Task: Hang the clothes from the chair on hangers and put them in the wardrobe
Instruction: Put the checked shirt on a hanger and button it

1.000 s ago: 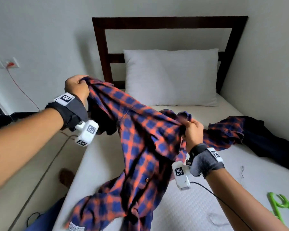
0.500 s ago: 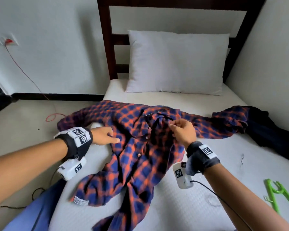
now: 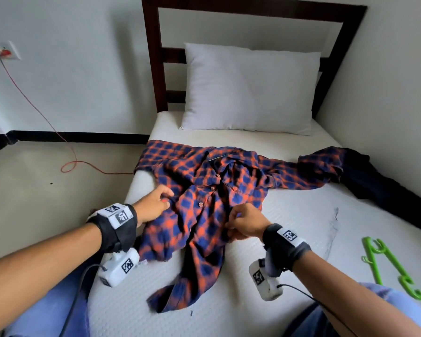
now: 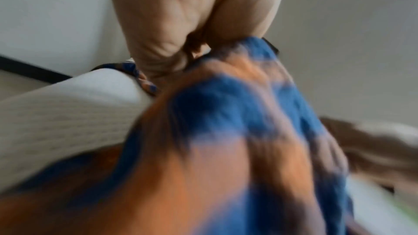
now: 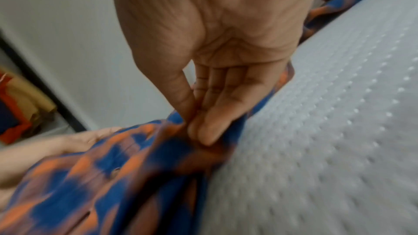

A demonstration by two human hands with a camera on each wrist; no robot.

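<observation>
An orange-and-blue plaid shirt [image 3: 212, 190] lies spread face up on the white mattress [image 3: 289, 239], collar toward the pillow, sleeves out to both sides. My left hand [image 3: 156, 203] grips the shirt's left side near the mattress edge; in the left wrist view the fingers [image 4: 172, 56] bunch the cloth [image 4: 226, 131]. My right hand [image 3: 238, 222] pinches the shirt's right front edge between thumb and fingers [image 5: 203, 131]. A green plastic hanger [image 3: 394, 268] lies on the mattress at the right, apart from both hands.
A white pillow [image 3: 248, 86] leans on the dark wooden headboard [image 3: 156, 57]. A dark garment [image 3: 374, 181] lies by the right wall, under the shirt's right sleeve. A red cable [image 3: 66, 164] loops on the floor to the left.
The shirt went from held up in the air to lying flat on the mattress. Both hands slid down from its shoulders to its middle and pull its sides.
</observation>
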